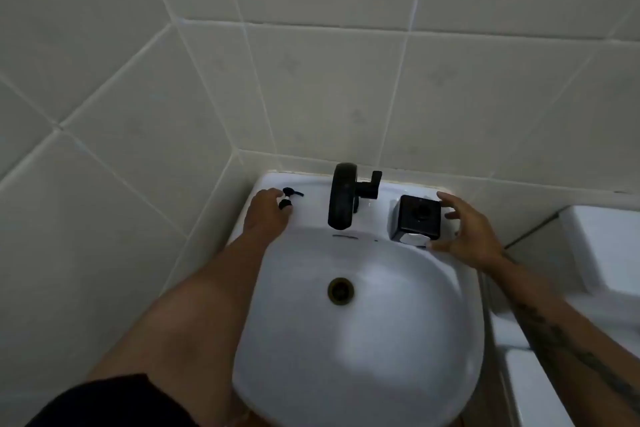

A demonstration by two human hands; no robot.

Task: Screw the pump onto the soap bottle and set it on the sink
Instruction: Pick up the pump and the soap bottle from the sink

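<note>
A square soap bottle (417, 219) with a black top and an open threaded neck stands on the sink's (363, 340) back ledge, right of the tap. My right hand (467, 232) is spread around its right side, fingers apart, close to it or just touching. The black pump (289, 197) lies on the ledge at the back left corner. My left hand (266, 210) rests there with its fingertips on the pump's collar; whether the fingers pinch it is unclear.
A black curved tap (343, 200) with a side lever stands on the ledge between the two hands. Tiled walls close in behind and on the left. A white toilet cistern (602, 246) stands to the right of the sink.
</note>
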